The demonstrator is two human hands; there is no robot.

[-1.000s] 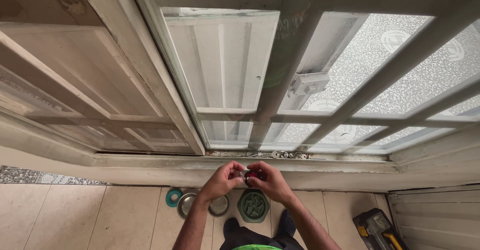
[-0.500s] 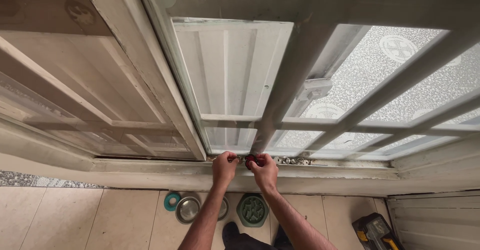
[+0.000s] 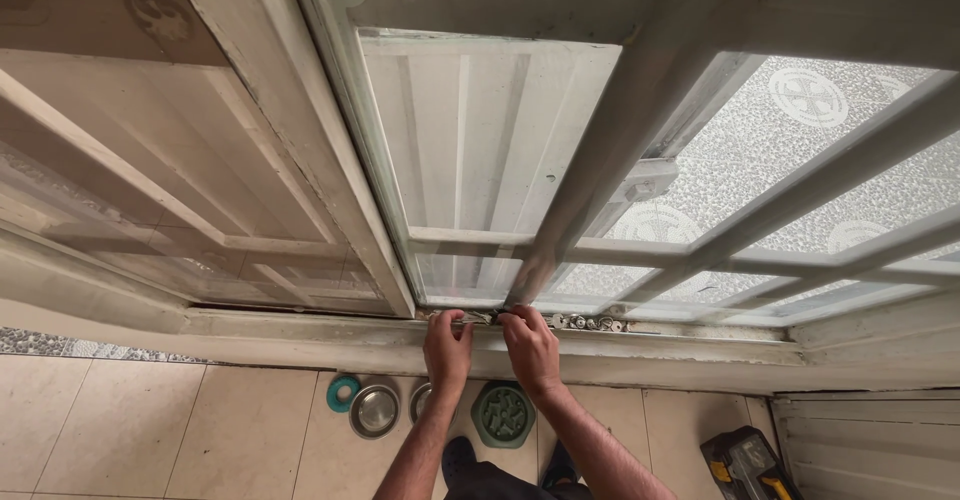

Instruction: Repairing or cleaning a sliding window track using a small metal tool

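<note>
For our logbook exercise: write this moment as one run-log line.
left hand: on window track | right hand: beside it, same track | floor: metal bowl, green bowl

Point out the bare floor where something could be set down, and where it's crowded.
Bare tiles lie left of the teal ring, below the window sill. More lie between the green bowl and the yellow-black tool case. It is crowded around the steel bowl, under the left hand and right hand.

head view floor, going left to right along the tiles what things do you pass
small teal ring-shaped dish → round shiny steel bowl → green round ridged feeder bowl → black and yellow tool case
</note>
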